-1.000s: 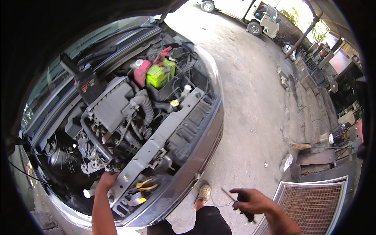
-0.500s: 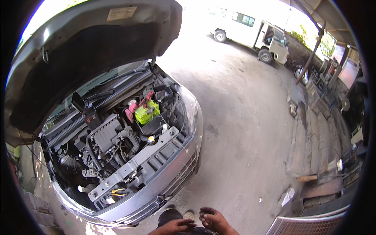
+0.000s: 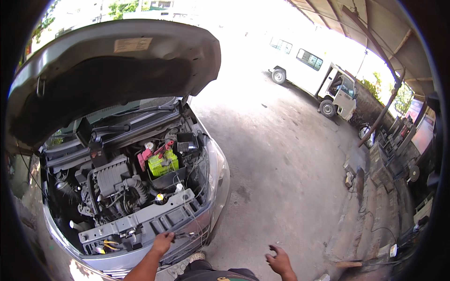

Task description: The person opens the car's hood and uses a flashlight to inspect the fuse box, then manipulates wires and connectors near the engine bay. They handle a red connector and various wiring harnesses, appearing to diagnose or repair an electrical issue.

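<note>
My left hand (image 3: 164, 242) reaches to the front edge of a silver car (image 3: 220, 180) whose hood (image 3: 140, 56) is raised. Its fingers are closed at a small dark, thin piece with a pale tip (image 3: 185, 234), whose kind I cannot make out. A thin wire (image 3: 196, 216) hangs over the car's front beside it. Out to the right, my right hand (image 3: 280, 260) hovers above the ground with fingers apart, holding nothing. In the engine bay sit a bright green battery (image 3: 163, 164) with a red clamp (image 3: 144, 158) by it and the engine cover (image 3: 112, 177).
Yellow-handled pliers (image 3: 110, 245) lie on the front panel at the left. A dark box-shaped device (image 3: 97, 154) stands at the rear of the engine bay. A white van (image 3: 300, 65) is parked far right. Planks and blocks (image 3: 370, 210) line the right side, under a slanted post (image 3: 386, 110).
My hands were close together near my body. The left has moved up and left to the car's front; the right has moved away to the right and its fingers have spread. The view has tilted up.
</note>
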Action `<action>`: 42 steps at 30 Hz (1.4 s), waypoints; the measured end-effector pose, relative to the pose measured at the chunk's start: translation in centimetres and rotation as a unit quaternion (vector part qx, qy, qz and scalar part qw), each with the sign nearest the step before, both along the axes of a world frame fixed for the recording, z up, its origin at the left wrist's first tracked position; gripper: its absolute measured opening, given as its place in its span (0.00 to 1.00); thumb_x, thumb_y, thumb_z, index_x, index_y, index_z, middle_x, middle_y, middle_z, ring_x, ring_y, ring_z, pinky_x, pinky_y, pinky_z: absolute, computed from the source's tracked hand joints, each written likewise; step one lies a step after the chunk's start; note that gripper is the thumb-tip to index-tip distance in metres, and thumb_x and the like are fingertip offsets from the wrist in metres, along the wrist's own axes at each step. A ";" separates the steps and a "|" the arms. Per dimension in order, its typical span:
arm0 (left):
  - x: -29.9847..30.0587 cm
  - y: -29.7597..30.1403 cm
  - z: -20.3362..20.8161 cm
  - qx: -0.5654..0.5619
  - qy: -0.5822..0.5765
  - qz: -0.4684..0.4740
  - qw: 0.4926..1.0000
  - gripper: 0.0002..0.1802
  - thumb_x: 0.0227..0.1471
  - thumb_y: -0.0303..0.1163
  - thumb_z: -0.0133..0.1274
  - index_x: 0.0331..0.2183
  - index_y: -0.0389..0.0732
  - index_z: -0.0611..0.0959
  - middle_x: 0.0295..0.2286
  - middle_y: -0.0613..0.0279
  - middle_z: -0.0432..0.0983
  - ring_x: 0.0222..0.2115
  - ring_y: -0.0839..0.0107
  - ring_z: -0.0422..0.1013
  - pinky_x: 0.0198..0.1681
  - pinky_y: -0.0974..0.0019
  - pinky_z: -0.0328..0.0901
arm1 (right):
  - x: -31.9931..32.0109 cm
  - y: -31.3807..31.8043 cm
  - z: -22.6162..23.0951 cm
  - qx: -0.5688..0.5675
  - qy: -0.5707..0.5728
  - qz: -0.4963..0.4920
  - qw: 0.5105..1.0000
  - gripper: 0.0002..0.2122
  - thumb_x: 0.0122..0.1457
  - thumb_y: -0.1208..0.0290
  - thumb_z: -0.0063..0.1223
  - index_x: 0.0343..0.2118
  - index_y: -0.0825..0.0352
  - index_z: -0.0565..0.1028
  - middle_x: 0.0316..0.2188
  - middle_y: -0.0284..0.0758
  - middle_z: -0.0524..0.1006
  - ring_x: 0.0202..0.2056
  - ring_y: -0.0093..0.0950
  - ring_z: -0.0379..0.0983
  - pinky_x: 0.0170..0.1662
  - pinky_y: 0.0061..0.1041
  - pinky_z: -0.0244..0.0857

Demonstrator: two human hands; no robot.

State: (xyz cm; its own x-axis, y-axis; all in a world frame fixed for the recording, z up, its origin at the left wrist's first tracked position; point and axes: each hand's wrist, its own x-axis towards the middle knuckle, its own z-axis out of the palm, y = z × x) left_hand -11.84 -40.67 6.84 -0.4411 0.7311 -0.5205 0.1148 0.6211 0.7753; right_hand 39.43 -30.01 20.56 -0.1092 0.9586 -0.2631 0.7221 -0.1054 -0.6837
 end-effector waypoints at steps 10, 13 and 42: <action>1.9 7.7 -0.6 -0.183 0.287 0.089 0.936 0.30 0.57 0.59 0.64 0.44 0.41 0.91 0.42 0.48 0.88 0.47 0.48 0.82 0.57 0.48 0.72 | 24.4 12.5 -12.8 -0.047 -0.162 0.025 0.985 0.30 0.60 0.58 0.69 0.61 0.71 0.77 0.56 0.51 0.82 0.56 0.50 0.79 0.61 0.44 0.73; 3.3 9.1 -0.8 -0.242 0.290 0.153 0.913 0.32 0.57 0.60 0.63 0.49 0.43 0.90 0.54 0.48 0.82 0.59 0.49 0.75 0.63 0.44 0.67 | 24.4 23.8 -13.3 -0.013 -0.196 0.094 0.976 0.28 0.59 0.61 0.68 0.61 0.69 0.77 0.55 0.50 0.82 0.52 0.47 0.81 0.58 0.42 0.75; 25.6 40.5 2.8 0.016 0.369 0.563 0.739 0.36 0.50 0.23 0.65 0.61 0.37 0.75 0.64 0.39 0.68 0.65 0.38 0.65 0.69 0.46 0.61 | -57.9 64.6 -12.2 0.357 -0.154 0.749 0.536 0.21 0.57 0.62 0.66 0.50 0.69 0.82 0.42 0.42 0.84 0.48 0.43 0.80 0.53 0.46 0.72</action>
State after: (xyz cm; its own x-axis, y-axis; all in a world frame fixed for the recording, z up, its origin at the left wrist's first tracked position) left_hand 13.74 -0.21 9.67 -0.9344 -0.3096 0.1760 -0.0620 0.6281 0.7756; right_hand -18.44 34.61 8.32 -0.9544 -0.2755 -0.1149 -0.2787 0.9603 0.0124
